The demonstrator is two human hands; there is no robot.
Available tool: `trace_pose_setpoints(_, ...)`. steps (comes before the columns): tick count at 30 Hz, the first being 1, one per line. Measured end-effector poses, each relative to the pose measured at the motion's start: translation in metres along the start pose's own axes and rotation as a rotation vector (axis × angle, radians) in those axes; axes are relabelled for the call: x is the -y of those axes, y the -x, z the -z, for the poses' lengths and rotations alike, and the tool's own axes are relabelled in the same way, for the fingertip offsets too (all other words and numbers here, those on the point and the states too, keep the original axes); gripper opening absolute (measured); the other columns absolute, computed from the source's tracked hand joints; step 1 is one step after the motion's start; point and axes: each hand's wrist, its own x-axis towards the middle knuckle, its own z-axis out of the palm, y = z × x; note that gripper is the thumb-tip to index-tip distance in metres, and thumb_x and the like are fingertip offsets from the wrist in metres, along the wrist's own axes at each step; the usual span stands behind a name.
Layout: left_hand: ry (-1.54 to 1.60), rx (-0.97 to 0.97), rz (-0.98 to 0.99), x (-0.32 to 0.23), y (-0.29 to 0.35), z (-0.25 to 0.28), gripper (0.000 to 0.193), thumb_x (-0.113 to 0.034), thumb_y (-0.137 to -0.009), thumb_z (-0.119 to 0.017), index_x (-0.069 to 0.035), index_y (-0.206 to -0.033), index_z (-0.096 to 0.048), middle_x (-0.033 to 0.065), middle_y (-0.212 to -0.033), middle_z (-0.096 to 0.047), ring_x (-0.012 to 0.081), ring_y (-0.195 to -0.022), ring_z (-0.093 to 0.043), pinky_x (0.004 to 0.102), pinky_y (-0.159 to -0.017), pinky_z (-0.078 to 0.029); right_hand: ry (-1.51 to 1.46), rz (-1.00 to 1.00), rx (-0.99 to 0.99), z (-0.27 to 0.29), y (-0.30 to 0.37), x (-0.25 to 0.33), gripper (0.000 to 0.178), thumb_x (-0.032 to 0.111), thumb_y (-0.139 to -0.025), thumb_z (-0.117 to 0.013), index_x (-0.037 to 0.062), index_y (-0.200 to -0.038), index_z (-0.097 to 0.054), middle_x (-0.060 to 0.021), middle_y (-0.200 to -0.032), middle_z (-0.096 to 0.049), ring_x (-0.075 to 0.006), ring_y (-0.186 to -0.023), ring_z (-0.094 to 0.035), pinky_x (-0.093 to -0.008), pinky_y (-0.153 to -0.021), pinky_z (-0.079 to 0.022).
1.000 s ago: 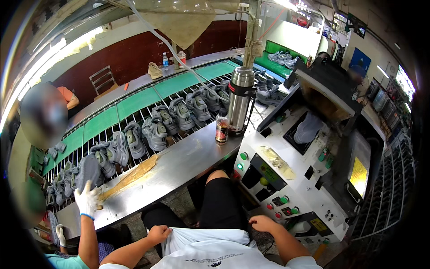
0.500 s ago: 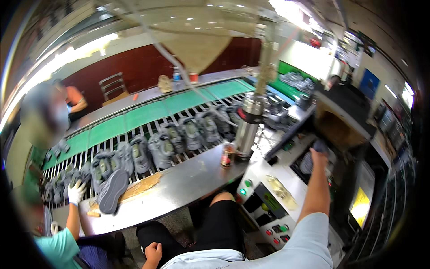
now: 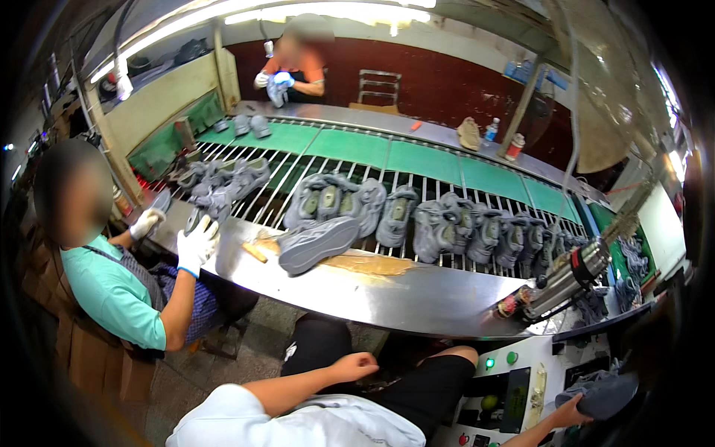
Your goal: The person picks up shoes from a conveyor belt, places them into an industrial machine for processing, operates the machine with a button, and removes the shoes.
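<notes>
Right hand (image 3: 572,412) of yours reaches out to the lower right, its fingers closed around the heel end of a grey shoe (image 3: 607,395) that rests on the machine (image 3: 521,387) there; you hold it by the end, which looks meant to keep the body of it free over the machine's bed; the far part of the shoe runs into the dark rim, so how it sits there cannot be told. Left hand (image 3: 356,366) lies loosely curled on your lap, fingers together, holding nothing; it rests clear of the panel with its green buttons (image 3: 489,363), likely because one hand is enough for the shoe.

Ahead of you runs a steel bench (image 3: 417,294); on it a single grey sole-up shoe (image 3: 316,242) lies on a brown sheet (image 3: 372,263), set apart from the rest as if handed across; behind it a row of grey shoes (image 3: 447,223) rides the barred conveyor (image 3: 387,160). A steel cylinder (image 3: 570,279) leans at the bench's right end, beside a small can (image 3: 510,302).

To your left a seated person's white-gloved hand (image 3: 195,246) rests on the bench edge near that lone shoe; a second worker stands at the far side of the conveyor.
</notes>
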Motion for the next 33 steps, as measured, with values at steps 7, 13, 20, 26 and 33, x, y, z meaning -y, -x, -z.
trace_pose_setpoints(7, 0.443, 0.431, -0.174, -0.119, -0.042, -0.05, 0.074, -0.022, -0.085, -0.069, -0.006, -0.144, -0.027, 0.015, -0.142, -0.038, 0.0251, -0.133, -0.035, 0.0379, -0.108, -0.031, -1.451, -0.764, 0.758, 0.028, 0.133, 0.082, 0.05, 0.02, -0.076, -0.057, -0.0006, -0.121, -0.05, -0.013, -0.119, -0.054, -0.0273, -0.108, -0.053, -0.0423, -0.096, -0.043)
trace_pose_setpoints(13, 0.932, 0.124, -0.111, -0.201, -0.009, 0.076, 0.07, -0.02, -0.071, -0.075, -0.002, -0.132, -0.046, 0.0122, -0.123, -0.058, 0.0288, -0.11, -0.058, 0.0403, -0.097, -0.045, -1.495, -0.655, 1.793, 0.119, 0.289, 0.305, 0.08, 0.002, -0.061, -0.061, 0.0044, -0.137, -0.035, -0.0115, -0.127, -0.051, -0.0279, -0.119, -0.049, -0.0418, -0.101, -0.04)
trace_pose_setpoints(20, 1.346, -0.563, -0.458, -0.124, 0.035, 0.28, 0.065, -0.031, -0.074, -0.06, -0.001, -0.13, -0.047, 0.0157, -0.128, -0.054, 0.0344, -0.116, -0.052, 0.0469, -0.104, -0.039, -0.886, 0.779, 1.79, 0.097, 0.474, 0.421, 0.063, 0.029, -0.085, -0.058, 0.0049, -0.14, -0.038, -0.0192, -0.137, -0.044, -0.0338, -0.128, -0.038, -0.0449, -0.107, -0.028)
trace_pose_setpoints(26, 1.025, -0.878, -0.425, -0.111, -0.034, 0.473, 0.042, -0.019, -0.079, -0.059, 0.002, -0.116, -0.055, 0.0153, -0.111, -0.062, 0.0309, -0.102, -0.06, 0.0447, -0.094, -0.046, -0.562, 1.183, 1.555, 0.096, 0.542, 0.415, 0.064, 0.043, -0.084, -0.054, 0.0098, -0.138, -0.042, -0.0178, -0.143, -0.036, -0.0334, -0.134, -0.03, -0.0509, -0.11, -0.021)
trace_pose_setpoints(33, 0.405, -1.146, -0.328, -0.077, -0.168, 0.542, 0.064, -0.003, -0.064, -0.071, -0.005, -0.125, -0.05, 0.0103, -0.111, -0.059, 0.0217, -0.1, -0.057, 0.0337, -0.089, -0.044, -0.499, 1.232, 1.56, 0.094, 0.54, 0.42, 0.062, 0.046, -0.085, -0.052, 0.013, -0.137, -0.045, -0.0161, -0.142, -0.039, -0.0317, -0.133, -0.033, -0.0491, -0.109, -0.021)
